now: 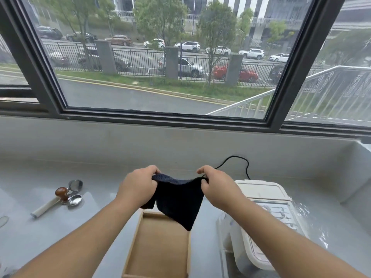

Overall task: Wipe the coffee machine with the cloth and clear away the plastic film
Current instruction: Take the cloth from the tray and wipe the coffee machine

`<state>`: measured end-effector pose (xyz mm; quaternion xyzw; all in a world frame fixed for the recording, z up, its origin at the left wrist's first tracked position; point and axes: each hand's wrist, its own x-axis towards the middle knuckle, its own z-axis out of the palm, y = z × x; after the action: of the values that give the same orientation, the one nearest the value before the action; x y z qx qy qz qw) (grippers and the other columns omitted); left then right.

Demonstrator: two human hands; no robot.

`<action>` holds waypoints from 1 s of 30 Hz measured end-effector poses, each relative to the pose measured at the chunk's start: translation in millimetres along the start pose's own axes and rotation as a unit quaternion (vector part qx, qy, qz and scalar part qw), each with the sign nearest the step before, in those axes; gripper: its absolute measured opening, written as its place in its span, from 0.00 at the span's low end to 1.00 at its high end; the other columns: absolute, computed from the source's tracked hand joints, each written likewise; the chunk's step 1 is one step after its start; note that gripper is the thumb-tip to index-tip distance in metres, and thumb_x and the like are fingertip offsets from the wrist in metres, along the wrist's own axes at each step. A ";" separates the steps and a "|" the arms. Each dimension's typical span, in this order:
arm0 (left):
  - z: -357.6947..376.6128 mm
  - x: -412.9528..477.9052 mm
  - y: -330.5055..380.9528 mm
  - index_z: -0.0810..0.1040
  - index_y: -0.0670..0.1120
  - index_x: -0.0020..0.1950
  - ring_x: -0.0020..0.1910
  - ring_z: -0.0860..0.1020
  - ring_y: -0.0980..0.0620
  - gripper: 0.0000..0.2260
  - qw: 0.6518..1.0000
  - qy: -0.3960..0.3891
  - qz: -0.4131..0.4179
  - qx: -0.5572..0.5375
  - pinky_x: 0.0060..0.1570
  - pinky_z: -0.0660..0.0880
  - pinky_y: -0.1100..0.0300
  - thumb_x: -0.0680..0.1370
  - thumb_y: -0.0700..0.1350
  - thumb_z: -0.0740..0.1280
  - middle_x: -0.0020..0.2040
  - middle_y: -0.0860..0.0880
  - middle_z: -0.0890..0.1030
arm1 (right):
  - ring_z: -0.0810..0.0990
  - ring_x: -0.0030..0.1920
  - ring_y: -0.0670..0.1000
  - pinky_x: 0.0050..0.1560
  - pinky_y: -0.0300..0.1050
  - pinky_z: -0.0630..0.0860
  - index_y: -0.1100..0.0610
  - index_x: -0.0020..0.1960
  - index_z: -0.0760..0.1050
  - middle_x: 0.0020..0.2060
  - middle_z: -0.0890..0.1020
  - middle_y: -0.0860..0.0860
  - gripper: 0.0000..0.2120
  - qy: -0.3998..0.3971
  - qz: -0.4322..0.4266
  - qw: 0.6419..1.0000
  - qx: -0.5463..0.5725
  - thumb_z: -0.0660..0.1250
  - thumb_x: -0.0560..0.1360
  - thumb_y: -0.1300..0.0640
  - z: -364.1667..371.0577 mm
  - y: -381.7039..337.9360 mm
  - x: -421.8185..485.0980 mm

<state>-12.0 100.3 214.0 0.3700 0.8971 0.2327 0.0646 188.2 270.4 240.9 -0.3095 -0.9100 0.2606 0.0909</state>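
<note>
Dark cloth (178, 201) hangs over the wooden tray (160, 253) at the near edge of the countertop (70, 237), its top corners pinched by the left hand (138, 187) and right hand (218, 187). The white coffee machine (263, 189), wrapped in plastic film (309, 223), stands just right.

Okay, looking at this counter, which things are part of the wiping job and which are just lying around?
For the job:
dark cloth, gripped by left hand and right hand
white coffee machine
plastic film on it

Lying about:
wooden tray
white-handled tool
brown-knobbed tamper
black cord
</note>
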 end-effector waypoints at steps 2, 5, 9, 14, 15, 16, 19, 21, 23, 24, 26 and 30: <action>-17.7 6.8 23.7 0.74 0.61 0.49 0.45 0.79 0.45 0.13 0.999 0.025 0.019 -0.015 0.40 0.77 0.53 0.72 0.43 0.61 0.43 0.56 0.82 | 0.81 0.46 0.50 0.44 0.46 0.76 0.46 0.68 0.76 0.53 0.84 0.46 0.19 -0.004 0.009 1.000 -0.017 0.59 0.80 0.57 -19.7 3.3 -0.3; -37.4 17.6 61.1 0.75 0.61 0.52 0.44 0.79 0.48 0.12 0.996 0.039 0.042 -0.065 0.38 0.74 0.55 0.75 0.45 0.61 0.43 0.58 0.82 | 0.81 0.40 0.49 0.37 0.46 0.75 0.45 0.68 0.74 0.47 0.84 0.45 0.20 0.007 0.008 1.000 0.001 0.59 0.78 0.57 -45.5 5.5 -0.6; -52.1 27.4 118.9 0.76 0.61 0.47 0.40 0.79 0.58 0.09 0.985 0.011 0.075 -0.153 0.35 0.72 0.58 0.73 0.47 0.61 0.36 0.61 0.83 | 0.81 0.38 0.50 0.40 0.52 0.80 0.44 0.74 0.68 0.39 0.82 0.48 0.26 0.011 -0.012 0.999 0.035 0.61 0.75 0.53 -76.4 9.2 -3.2; -48.8 33.4 188.4 0.78 0.61 0.44 0.38 0.82 0.53 0.11 0.968 -0.006 0.128 -0.214 0.37 0.77 0.55 0.67 0.49 0.61 0.35 0.62 0.83 | 0.82 0.42 0.46 0.42 0.49 0.80 0.43 0.68 0.68 0.43 0.83 0.44 0.26 0.011 -0.032 0.999 0.026 0.67 0.72 0.39 -104.6 11.5 -8.9; -47.2 33.6 199.5 0.79 0.61 0.44 0.38 0.82 0.54 0.11 0.966 -0.008 0.139 -0.220 0.40 0.78 0.54 0.67 0.49 0.61 0.36 0.63 0.83 | 0.82 0.43 0.49 0.44 0.53 0.81 0.44 0.64 0.70 0.44 0.83 0.45 0.22 0.019 -0.032 0.999 0.018 0.66 0.73 0.40 -110.0 13.1 -9.7; -45.1 33.7 211.5 0.78 0.63 0.44 0.39 0.82 0.55 0.12 0.963 -0.011 0.151 -0.221 0.41 0.78 0.55 0.66 0.49 0.61 0.37 0.64 0.83 | 0.82 0.45 0.52 0.46 0.55 0.81 0.47 0.62 0.71 0.45 0.83 0.47 0.18 0.031 -0.030 0.999 0.013 0.65 0.74 0.43 -117.3 17.4 -11.1; -38.4 34.4 238.3 0.77 0.68 0.43 0.39 0.79 0.61 0.14 0.962 -0.009 0.181 -0.203 0.39 0.73 0.60 0.66 0.49 0.61 0.36 0.63 0.83 | 0.81 0.48 0.58 0.48 0.56 0.80 0.51 0.55 0.74 0.46 0.84 0.51 0.08 0.086 -0.024 0.996 0.013 0.63 0.77 0.52 -141.5 38.2 -16.0; -33.1 34.6 248.1 0.77 0.66 0.44 0.39 0.79 0.61 0.10 0.963 -0.005 0.194 -0.187 0.38 0.71 0.60 0.68 0.51 0.63 0.36 0.61 0.83 | 0.81 0.46 0.57 0.45 0.52 0.79 0.50 0.51 0.76 0.42 0.83 0.49 0.04 0.124 -0.016 0.992 0.025 0.63 0.78 0.53 -157.3 53.7 -20.2; -24.4 34.0 255.0 0.77 0.63 0.44 0.39 0.79 0.61 0.05 0.965 -0.010 0.206 -0.161 0.37 0.71 0.60 0.70 0.55 0.64 0.38 0.61 0.83 | 0.80 0.43 0.55 0.41 0.49 0.75 0.46 0.48 0.76 0.37 0.81 0.43 0.03 0.159 -0.002 0.987 0.038 0.64 0.78 0.52 -169.2 69.8 -24.8; -18.2 33.2 257.3 0.76 0.63 0.45 0.39 0.79 0.61 0.04 0.966 -0.018 0.210 -0.148 0.37 0.71 0.60 0.71 0.57 0.65 0.39 0.61 0.83 | 0.80 0.42 0.53 0.41 0.48 0.75 0.46 0.49 0.77 0.36 0.80 0.43 0.04 0.173 0.005 0.984 0.043 0.64 0.78 0.52 -173.0 78.0 -26.5; -4.2 31.0 258.9 0.76 0.63 0.48 0.42 0.80 0.60 0.08 0.968 -0.039 0.215 -0.120 0.39 0.74 0.59 0.72 0.62 0.65 0.44 0.62 0.82 | 0.80 0.43 0.51 0.41 0.48 0.76 0.46 0.53 0.80 0.38 0.81 0.42 0.08 0.192 0.017 0.980 0.052 0.63 0.78 0.50 -177.1 91.6 -28.9; 35.8 24.2 250.5 0.76 0.57 0.67 0.60 0.78 0.54 0.26 0.973 -0.077 0.208 -0.071 0.57 0.77 0.54 0.74 0.69 0.65 0.64 0.57 0.79 | 0.77 0.44 0.51 0.38 0.46 0.69 0.43 0.47 0.76 0.39 0.77 0.44 0.04 0.209 0.027 0.976 0.054 0.63 0.78 0.48 -172.4 116.1 -29.3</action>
<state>139.7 285.2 300.3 0.5597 0.7741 0.2748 0.1094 327.7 402.7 325.3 -0.3757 -0.8470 0.2415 0.2883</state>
